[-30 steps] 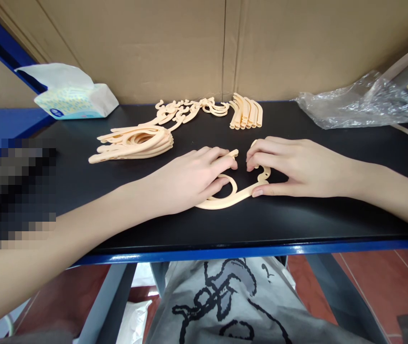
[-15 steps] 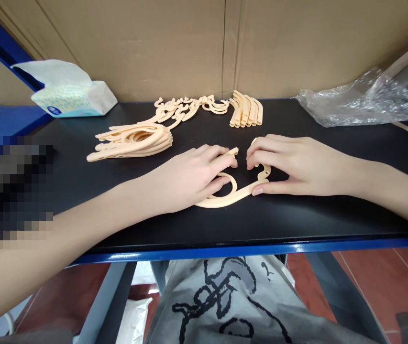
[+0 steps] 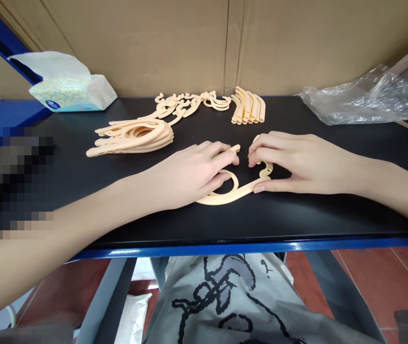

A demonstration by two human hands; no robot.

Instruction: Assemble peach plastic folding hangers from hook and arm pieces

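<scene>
A cream plastic hanger piece point(image 3: 227, 198) with a curved arm and an inner loop lies on the black tabletop point(image 3: 204, 224) between my hands. My left hand point(image 3: 202, 172) is closed over its left part, fingers curled and the thumb by the loop; a short end sticks out past the fingertips. At its right end is a small hook-shaped part point(image 3: 268, 169). My right hand point(image 3: 297, 160) grips there, fingers bent over the hook and thumb pressed against the arm. Both palms hide much of the piece.
Stacked hanger pieces point(image 3: 135, 138) lie at the left. Behind them are loose hooked parts point(image 3: 180, 105) and a row of curved tubes point(image 3: 248, 106). A tissue pack point(image 3: 74, 93) sits at the back left, clear plastic bags point(image 3: 354, 102) at the back right. A cardboard wall point(image 3: 153, 48) closes the rear.
The whole view has shifted slightly. Both hands keep nearly the same hold on the hanger piece, with only slight finger movement.
</scene>
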